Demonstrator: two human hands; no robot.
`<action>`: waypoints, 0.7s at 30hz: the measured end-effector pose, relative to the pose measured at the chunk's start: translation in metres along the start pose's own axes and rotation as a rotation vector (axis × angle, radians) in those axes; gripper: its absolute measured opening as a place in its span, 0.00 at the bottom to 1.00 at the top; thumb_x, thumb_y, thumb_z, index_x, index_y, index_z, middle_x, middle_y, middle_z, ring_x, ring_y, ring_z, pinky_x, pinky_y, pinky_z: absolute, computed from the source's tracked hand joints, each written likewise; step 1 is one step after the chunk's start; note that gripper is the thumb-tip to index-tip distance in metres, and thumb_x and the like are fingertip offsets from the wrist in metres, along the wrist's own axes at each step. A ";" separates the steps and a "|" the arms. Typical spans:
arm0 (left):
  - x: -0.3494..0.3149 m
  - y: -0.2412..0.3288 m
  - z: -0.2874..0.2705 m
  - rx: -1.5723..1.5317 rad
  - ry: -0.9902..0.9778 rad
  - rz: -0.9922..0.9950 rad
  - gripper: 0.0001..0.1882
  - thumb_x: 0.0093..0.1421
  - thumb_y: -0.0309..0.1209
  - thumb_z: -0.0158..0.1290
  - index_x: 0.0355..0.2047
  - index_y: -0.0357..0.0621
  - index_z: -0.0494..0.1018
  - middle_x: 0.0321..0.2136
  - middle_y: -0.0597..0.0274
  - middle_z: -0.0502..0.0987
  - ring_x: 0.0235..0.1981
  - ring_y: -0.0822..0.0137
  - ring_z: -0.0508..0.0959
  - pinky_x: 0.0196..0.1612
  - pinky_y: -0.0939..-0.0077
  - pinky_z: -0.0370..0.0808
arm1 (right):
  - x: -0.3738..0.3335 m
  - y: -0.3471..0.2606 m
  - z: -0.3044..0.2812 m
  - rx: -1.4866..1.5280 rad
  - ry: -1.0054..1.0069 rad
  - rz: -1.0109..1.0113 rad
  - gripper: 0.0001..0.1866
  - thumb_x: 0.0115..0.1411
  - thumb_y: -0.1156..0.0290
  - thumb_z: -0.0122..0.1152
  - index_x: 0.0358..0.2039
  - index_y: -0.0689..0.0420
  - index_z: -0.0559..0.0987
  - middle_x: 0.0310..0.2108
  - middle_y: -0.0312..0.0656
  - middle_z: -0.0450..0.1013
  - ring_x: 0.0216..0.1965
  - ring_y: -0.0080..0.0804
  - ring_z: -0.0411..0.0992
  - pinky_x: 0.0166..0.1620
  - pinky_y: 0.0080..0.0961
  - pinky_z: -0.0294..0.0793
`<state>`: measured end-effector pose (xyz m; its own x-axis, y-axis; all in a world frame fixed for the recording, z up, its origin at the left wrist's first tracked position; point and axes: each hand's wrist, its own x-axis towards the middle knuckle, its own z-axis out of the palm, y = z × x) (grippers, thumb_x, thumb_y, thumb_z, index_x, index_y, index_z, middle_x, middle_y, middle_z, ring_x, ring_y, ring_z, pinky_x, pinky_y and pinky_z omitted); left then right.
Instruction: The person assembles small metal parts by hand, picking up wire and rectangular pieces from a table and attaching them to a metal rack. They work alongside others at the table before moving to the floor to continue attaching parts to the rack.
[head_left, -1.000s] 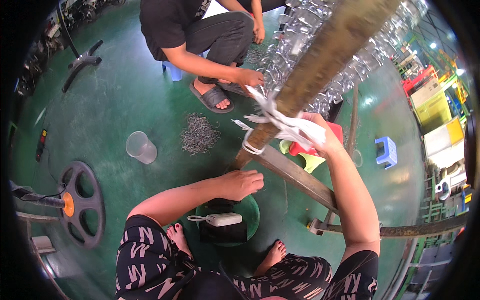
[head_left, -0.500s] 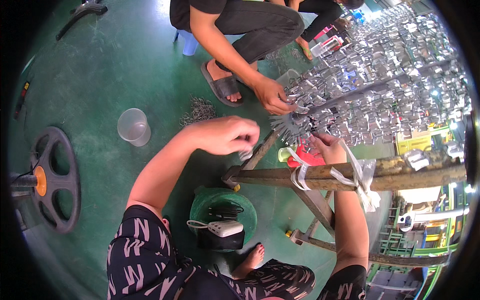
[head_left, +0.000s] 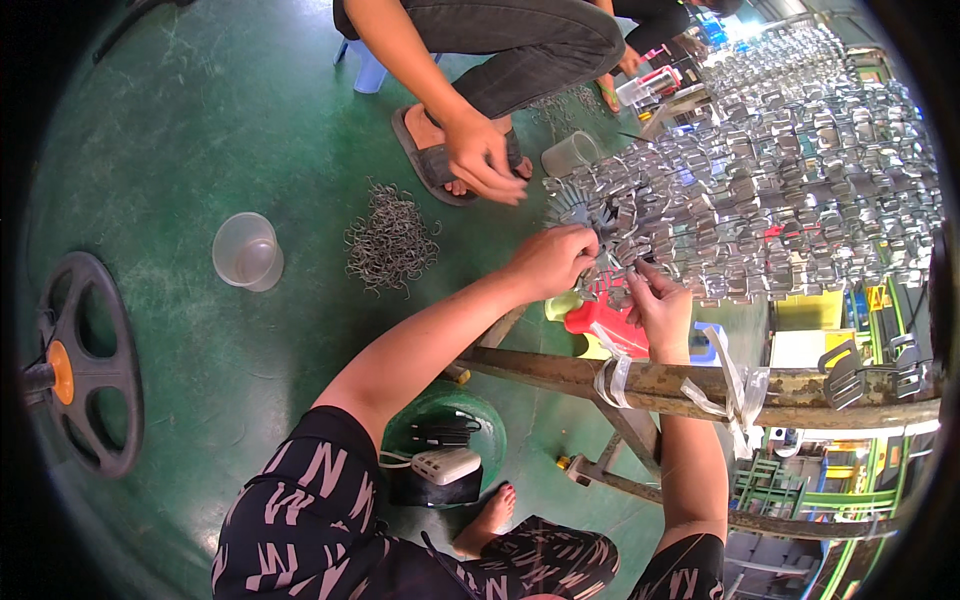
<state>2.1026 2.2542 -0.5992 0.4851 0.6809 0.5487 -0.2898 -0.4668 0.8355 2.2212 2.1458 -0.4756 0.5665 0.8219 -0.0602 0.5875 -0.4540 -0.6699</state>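
A long rack hung with rows of shiny metal clips (head_left: 780,200) fills the right side, ending in a fan of flat grey prongs (head_left: 568,203). At its near end my left hand (head_left: 556,262) is closed, fingertips pinched on a small metal clip mostly hidden by the fingers. Just right of it my right hand (head_left: 662,308) reaches up past the wooden beam, thumb and fingers pinched on a clip at the rack's lower edge. A co-worker's hand (head_left: 487,160) hangs in the air beyond my left hand, apart from the rack.
A pile of wire hooks (head_left: 392,240) lies on the green floor beside a clear plastic tub (head_left: 247,252). The worn beam (head_left: 690,388), tied with plastic strips, crosses before me. Below stands a green basin (head_left: 490,420) holding a white power bank (head_left: 447,463). A red container (head_left: 610,322) sits under the rack.
My left hand has moved right and up to the rack with the clip. My right hand stays near the rack's edge. The co-worker's hand has drawn back left from the rack. The view has shifted slightly.
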 end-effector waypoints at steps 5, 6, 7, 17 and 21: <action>0.008 -0.008 0.014 -0.024 0.013 -0.037 0.06 0.53 0.28 0.55 0.30 0.42 0.70 0.28 0.56 0.75 0.32 0.51 0.76 0.33 0.59 0.70 | 0.012 -0.005 0.008 -0.014 0.064 0.021 0.18 0.56 0.68 0.63 0.43 0.69 0.78 0.17 0.40 0.75 0.13 0.19 0.68 0.16 0.15 0.65; 0.008 -0.008 0.015 -0.039 0.000 -0.030 0.06 0.53 0.28 0.55 0.30 0.42 0.70 0.28 0.55 0.75 0.32 0.51 0.76 0.33 0.59 0.70 | 0.015 -0.001 0.008 0.007 0.053 -0.001 0.17 0.56 0.68 0.62 0.41 0.69 0.78 0.17 0.41 0.75 0.13 0.19 0.68 0.16 0.15 0.65; 0.008 -0.008 0.016 -0.054 -0.012 -0.022 0.06 0.53 0.28 0.55 0.30 0.42 0.70 0.28 0.55 0.75 0.32 0.51 0.76 0.33 0.59 0.70 | 0.018 0.005 0.010 0.028 0.041 -0.023 0.16 0.57 0.69 0.62 0.40 0.69 0.78 0.18 0.41 0.75 0.13 0.19 0.69 0.15 0.15 0.64; 0.005 -0.008 0.016 -0.036 0.028 0.108 0.06 0.53 0.24 0.54 0.30 0.38 0.68 0.28 0.54 0.73 0.32 0.51 0.74 0.35 0.62 0.70 | 0.016 -0.001 0.013 0.005 0.023 -0.023 0.13 0.57 0.70 0.61 0.35 0.70 0.80 0.17 0.41 0.75 0.12 0.20 0.68 0.16 0.16 0.65; 0.004 -0.003 0.013 0.013 0.062 0.142 0.06 0.53 0.24 0.53 0.30 0.40 0.68 0.29 0.56 0.73 0.33 0.51 0.74 0.35 0.61 0.70 | 0.017 0.006 0.013 0.030 0.016 -0.020 0.13 0.57 0.69 0.61 0.35 0.69 0.80 0.17 0.40 0.75 0.12 0.20 0.68 0.16 0.16 0.64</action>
<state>2.1163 2.2510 -0.5996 0.3879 0.6405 0.6628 -0.3411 -0.5682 0.7488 2.2266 2.1616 -0.4899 0.5644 0.8248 -0.0351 0.5811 -0.4272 -0.6927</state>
